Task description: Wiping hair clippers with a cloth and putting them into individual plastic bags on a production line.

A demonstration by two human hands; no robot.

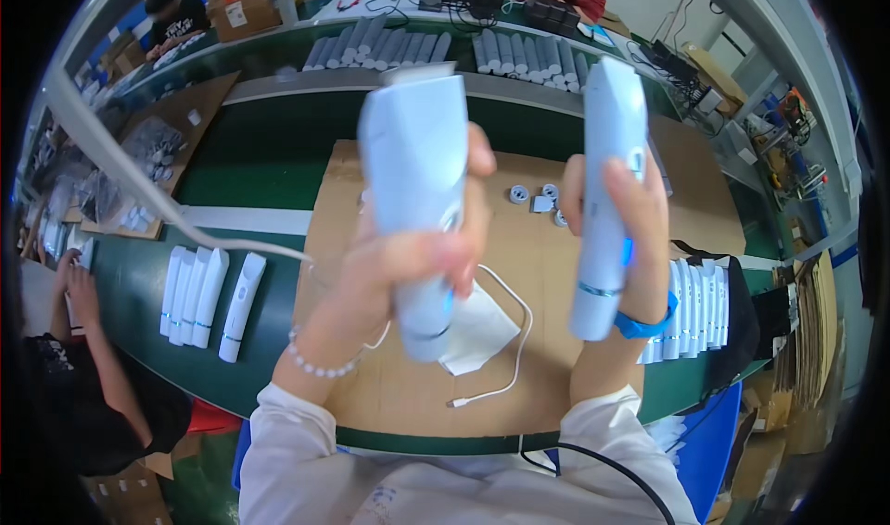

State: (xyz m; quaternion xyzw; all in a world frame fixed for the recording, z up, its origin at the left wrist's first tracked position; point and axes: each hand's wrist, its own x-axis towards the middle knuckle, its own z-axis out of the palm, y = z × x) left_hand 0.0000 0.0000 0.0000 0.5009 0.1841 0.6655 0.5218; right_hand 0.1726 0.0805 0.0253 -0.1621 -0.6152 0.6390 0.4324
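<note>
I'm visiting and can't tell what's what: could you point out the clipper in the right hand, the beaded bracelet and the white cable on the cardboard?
Clipper [600, 240]: head view, middle of its body.
Bracelet [322, 372]: head view, beads along its lower curve.
Cable [530, 316]: head view, its rightmost bend.

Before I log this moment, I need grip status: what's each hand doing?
Left hand: closed, holding a pale-blue, broad-headed plastic clipper.
Right hand: closed, holding a slim, pale-blue plastic clipper.
</note>
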